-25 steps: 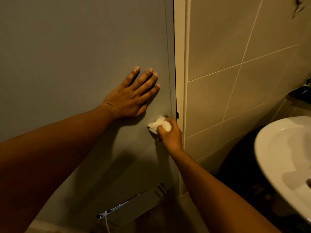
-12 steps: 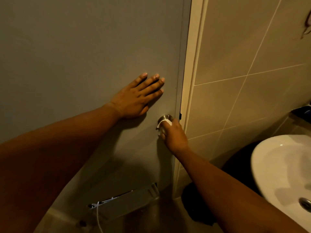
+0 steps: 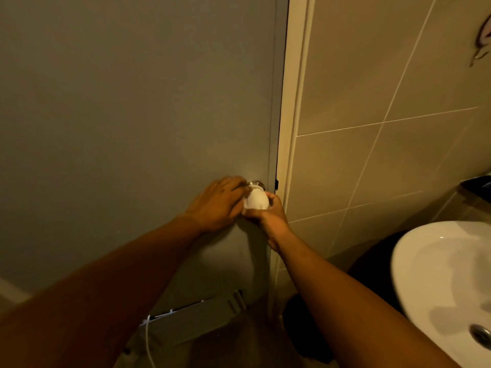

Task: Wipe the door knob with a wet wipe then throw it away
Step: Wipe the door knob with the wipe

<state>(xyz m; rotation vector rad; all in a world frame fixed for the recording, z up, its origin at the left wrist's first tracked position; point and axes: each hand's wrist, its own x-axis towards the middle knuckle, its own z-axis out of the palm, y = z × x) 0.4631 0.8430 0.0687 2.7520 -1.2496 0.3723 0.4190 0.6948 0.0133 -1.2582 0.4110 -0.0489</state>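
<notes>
The left hand [image 3: 216, 204] has left its flat rest higher on the door [image 3: 132, 128] and come down beside the knob [image 3: 256, 185]. The wet wipe [image 3: 257, 200] now drapes over the knob, held from both sides, the right hand [image 3: 271, 217] below it

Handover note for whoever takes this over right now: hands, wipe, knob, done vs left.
Left hand: at the knob's left side, fingers curled on the wet wipe; blurred, so the exact grip is unclear.
Right hand: cupping the knob from below and right, shut on the wet wipe.
Door knob: on the grey door near the frame; the wipe is draped over its front, only the metal base shows.
Done: wipe is on the knob, wiping under way.
Left: finish wiping, then throw the wipe away. No bin identifiable in view; sink is at the right.
</notes>
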